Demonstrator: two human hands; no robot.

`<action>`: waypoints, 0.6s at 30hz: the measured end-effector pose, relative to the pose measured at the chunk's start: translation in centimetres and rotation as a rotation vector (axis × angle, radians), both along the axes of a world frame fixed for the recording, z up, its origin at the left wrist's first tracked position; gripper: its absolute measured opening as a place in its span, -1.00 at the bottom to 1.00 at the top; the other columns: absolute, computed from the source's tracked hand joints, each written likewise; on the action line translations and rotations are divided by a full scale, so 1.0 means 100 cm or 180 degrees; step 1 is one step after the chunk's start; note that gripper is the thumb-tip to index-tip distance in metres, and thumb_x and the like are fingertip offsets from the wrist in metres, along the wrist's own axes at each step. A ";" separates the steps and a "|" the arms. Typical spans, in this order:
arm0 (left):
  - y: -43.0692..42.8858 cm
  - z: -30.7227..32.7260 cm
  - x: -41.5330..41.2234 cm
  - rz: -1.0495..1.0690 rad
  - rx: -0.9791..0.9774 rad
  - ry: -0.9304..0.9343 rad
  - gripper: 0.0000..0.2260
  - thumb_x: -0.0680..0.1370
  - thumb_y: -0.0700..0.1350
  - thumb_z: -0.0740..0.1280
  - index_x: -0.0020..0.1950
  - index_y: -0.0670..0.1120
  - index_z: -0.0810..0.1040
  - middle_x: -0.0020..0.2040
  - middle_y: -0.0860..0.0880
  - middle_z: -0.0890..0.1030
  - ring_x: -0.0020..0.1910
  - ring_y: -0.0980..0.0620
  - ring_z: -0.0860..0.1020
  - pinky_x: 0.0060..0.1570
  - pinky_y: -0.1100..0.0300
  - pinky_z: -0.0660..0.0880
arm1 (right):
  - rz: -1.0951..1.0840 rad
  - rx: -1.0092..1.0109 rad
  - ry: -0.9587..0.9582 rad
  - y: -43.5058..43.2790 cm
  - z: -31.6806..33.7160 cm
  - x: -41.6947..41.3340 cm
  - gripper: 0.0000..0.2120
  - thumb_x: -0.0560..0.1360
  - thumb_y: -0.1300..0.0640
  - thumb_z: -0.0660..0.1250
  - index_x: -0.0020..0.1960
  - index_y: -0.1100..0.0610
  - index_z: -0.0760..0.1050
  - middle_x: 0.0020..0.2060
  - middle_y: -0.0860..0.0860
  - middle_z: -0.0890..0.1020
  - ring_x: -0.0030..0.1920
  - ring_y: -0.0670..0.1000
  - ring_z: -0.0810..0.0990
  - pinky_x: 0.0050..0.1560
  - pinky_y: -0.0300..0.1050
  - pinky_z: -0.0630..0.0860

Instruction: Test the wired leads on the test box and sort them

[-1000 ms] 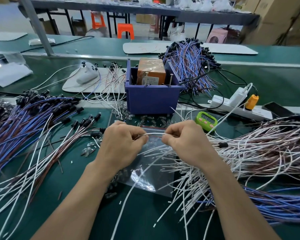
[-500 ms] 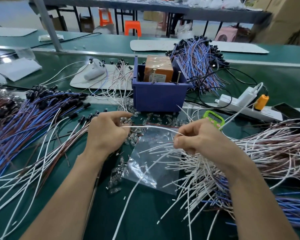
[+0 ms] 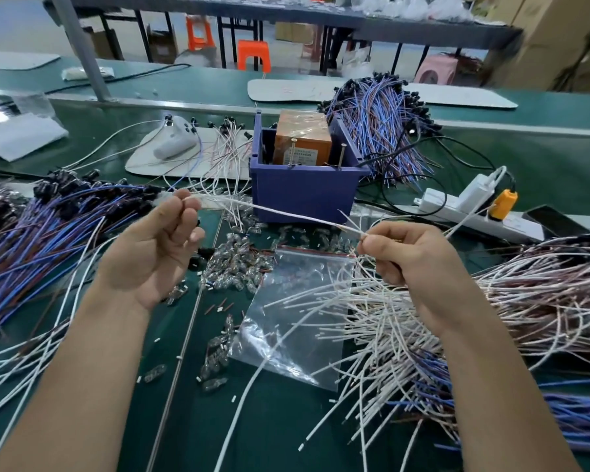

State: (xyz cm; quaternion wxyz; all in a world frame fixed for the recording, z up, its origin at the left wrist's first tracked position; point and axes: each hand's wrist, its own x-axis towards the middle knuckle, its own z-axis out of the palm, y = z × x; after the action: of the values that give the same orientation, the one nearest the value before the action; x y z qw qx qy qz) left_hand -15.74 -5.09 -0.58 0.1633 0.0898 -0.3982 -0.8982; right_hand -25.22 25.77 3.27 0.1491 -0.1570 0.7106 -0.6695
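White lead runs taut across the middle of the head view, above the green table, with one end pinched in the fingertips of the left hand at 10 o'clock and the other end pinched by the right hand at 3 o'clock; the two hands are held well apart, each closed on its end of the wire. Beyond the wire, at 12 o'clock, stands the blue bin with an orange box inside it (two thin metal pins stick up at the bin's front wall). Below the hands, near the centre, a clear zip bag lies flat, and small glass bulbs are scattered just beside it toward 9 o'clock. A heap of white leads spreads under the right wrist toward 4 o'clock, partly over the bag. Blue and brown leads with black caps fan out at 9 o'clock, and a white power strip lies at 2 o'clock
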 end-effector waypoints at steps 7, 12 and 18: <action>0.007 0.007 -0.004 0.0271 0.0119 -0.0887 -0.77 0.48 -0.07 0.39 -0.34 -0.03 0.73 -0.31 0.01 0.73 -0.36 0.19 0.69 -0.39 0.33 0.55 | 0.0680 0.0310 0.0040 0.008 0.001 0.000 -0.87 0.39 0.16 0.44 -0.24 0.24 0.65 -0.34 0.17 0.48 -0.40 -0.06 0.29 -0.39 -0.27 0.22; 0.010 0.005 -0.011 0.0867 -0.0108 -0.1155 -0.78 0.67 -0.09 0.30 -0.15 -0.02 0.61 -0.37 0.05 0.70 -0.36 0.19 0.69 -0.43 0.35 0.49 | 0.0839 0.0445 0.0061 0.006 0.001 0.004 -0.87 0.37 0.16 0.45 -0.23 0.23 0.66 -0.30 0.19 0.52 -0.36 -0.05 0.31 -0.38 -0.28 0.23; 0.014 0.003 -0.013 0.1380 0.0175 -0.1003 -0.80 0.72 -0.14 0.22 -0.04 -0.08 0.57 -0.29 0.03 0.72 -0.33 0.16 0.68 -0.45 0.32 0.46 | 0.0889 0.0283 0.0031 -0.001 0.000 0.008 -0.91 0.35 0.19 0.44 -0.27 0.22 0.65 -0.36 0.11 0.59 -0.39 -0.07 0.33 -0.38 -0.28 0.24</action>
State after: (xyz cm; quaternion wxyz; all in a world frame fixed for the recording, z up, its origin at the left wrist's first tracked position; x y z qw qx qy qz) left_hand -17.03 -3.69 -0.25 0.2853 0.3161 -0.3657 -0.8276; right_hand -24.44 25.70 3.32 0.2441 -0.2509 0.7115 -0.6092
